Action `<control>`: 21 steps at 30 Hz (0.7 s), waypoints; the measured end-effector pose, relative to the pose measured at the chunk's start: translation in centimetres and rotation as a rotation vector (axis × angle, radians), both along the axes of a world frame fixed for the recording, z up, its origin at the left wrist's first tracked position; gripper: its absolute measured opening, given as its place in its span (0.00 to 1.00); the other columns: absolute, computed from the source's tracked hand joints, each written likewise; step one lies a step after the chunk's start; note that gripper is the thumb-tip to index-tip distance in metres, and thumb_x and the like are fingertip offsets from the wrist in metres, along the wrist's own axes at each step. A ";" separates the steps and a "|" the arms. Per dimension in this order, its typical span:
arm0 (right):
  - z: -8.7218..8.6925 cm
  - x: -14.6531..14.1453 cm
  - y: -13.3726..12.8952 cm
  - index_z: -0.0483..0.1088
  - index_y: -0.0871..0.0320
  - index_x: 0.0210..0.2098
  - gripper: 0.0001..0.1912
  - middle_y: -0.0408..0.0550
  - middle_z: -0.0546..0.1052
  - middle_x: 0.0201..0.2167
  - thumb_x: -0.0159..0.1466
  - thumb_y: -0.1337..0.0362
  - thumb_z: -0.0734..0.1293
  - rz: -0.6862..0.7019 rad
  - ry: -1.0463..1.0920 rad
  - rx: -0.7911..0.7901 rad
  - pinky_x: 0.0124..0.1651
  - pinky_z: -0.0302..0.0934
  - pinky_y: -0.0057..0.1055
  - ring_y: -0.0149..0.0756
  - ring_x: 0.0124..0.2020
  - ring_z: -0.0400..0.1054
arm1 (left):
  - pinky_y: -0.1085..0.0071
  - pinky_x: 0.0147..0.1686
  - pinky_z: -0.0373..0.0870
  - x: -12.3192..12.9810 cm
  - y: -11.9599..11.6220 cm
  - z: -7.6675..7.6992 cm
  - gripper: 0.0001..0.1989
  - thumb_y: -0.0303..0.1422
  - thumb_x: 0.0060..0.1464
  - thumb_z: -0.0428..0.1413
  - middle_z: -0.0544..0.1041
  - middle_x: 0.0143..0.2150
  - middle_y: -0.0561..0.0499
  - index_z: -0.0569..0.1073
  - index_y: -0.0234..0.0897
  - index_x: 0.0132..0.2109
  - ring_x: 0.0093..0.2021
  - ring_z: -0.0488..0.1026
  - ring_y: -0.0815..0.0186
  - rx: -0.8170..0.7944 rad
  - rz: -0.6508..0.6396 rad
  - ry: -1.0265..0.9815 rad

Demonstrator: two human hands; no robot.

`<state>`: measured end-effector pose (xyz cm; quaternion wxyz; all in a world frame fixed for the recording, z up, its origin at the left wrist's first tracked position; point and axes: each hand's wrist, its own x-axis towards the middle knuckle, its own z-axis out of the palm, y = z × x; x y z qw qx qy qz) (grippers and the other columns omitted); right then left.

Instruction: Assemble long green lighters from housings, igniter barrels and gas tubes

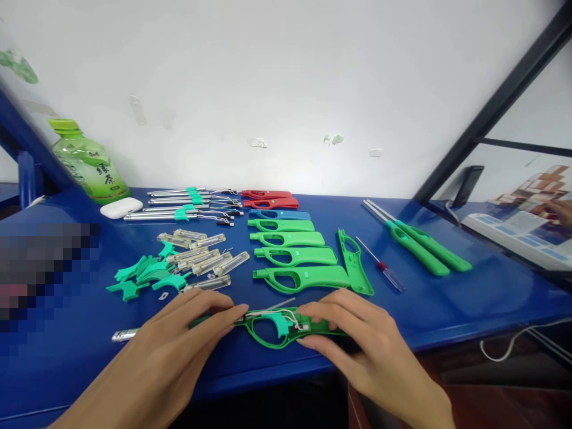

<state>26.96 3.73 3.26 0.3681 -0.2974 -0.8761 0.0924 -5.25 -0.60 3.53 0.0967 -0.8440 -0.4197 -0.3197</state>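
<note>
- Shell [319, 326]: green, inner side up, lower centre of frame, between both hands; whether it rests on the table [447, 310], cannot tell.
- Left hand [187, 333]: grasping the shell's narrow left end; thumb and forefinger nearly together there, other fingers partly hidden.
- Right hand [361, 333]: grasping the shell's broad right end; thumb at the near edge, fingers curled over the far edge, grip part-spread across its width.
- Trigger [280, 325]: teal, seated in the shell by the loop; white wires [288, 311] run beside it.
- Tube [125, 335]: metal, projecting left of the left hand; its join is covered by that hand.
- Clear tanks [208, 262] and loose teal triggers [152, 269]: left of centre, beyond the left hand.
- Green handles [304, 276]: stacked in a row, centre.
- Screwdriver [388, 275]: right of centre, beyond the right hand.
</note>
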 end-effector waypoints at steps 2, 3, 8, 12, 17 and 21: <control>0.1 0.0 0.0 0.77 0.48 0.59 0.09 0.40 0.87 0.45 0.85 0.53 0.69 0.007 0.001 0.000 0.48 0.75 0.30 0.33 0.42 0.84 | 0.80 0.50 0.81 0.1 0.2 0.3 0.16 0.32 0.81 0.51 0.88 0.52 0.54 0.84 0.51 0.59 0.46 0.88 0.69 -0.044 -0.016 -0.024; 0.1 0.0 0.0 0.77 0.48 0.58 0.09 0.39 0.87 0.45 0.85 0.53 0.69 0.010 0.001 -0.002 0.48 0.75 0.30 0.33 0.42 0.84 | 0.80 0.49 0.82 0.1 0.3 0.4 0.17 0.31 0.80 0.51 0.88 0.52 0.53 0.85 0.51 0.58 0.46 0.88 0.69 -0.062 -0.022 -0.028; 0.2 -0.1 0.0 0.78 0.48 0.57 0.09 0.39 0.88 0.45 0.85 0.53 0.69 0.012 0.002 -0.025 0.49 0.75 0.30 0.33 0.43 0.83 | 0.82 0.55 0.79 -0.5 0.2 -0.1 0.19 0.26 0.76 0.53 0.87 0.54 0.55 0.82 0.51 0.61 0.49 0.87 0.71 -0.106 -0.043 0.001; 0.2 0.0 0.0 0.79 0.49 0.57 0.08 0.40 0.88 0.46 0.85 0.54 0.70 0.022 -0.002 -0.022 0.49 0.75 0.31 0.34 0.43 0.84 | 0.78 0.67 0.75 -1.7 -0.3 -1.1 0.27 0.22 0.73 0.52 0.87 0.60 0.57 0.79 0.53 0.69 0.59 0.85 0.70 -0.103 -0.041 0.100; 0.2 0.0 0.0 0.79 0.50 0.57 0.08 0.41 0.88 0.45 0.84 0.55 0.70 0.026 0.006 -0.042 0.48 0.75 0.32 0.35 0.43 0.84 | 0.70 0.71 0.75 -2.2 -0.8 -1.6 0.29 0.22 0.74 0.52 0.87 0.64 0.58 0.77 0.56 0.72 0.63 0.85 0.65 -0.135 -0.025 0.154; 0.4 -0.1 0.0 0.80 0.51 0.55 0.09 0.41 0.88 0.44 0.85 0.55 0.69 0.034 0.013 -0.042 0.47 0.74 0.32 0.34 0.41 0.83 | 0.75 0.64 0.79 -1.5 -0.3 -0.8 0.33 0.19 0.71 0.49 0.88 0.60 0.57 0.78 0.57 0.72 0.57 0.87 0.68 -0.069 -0.058 0.117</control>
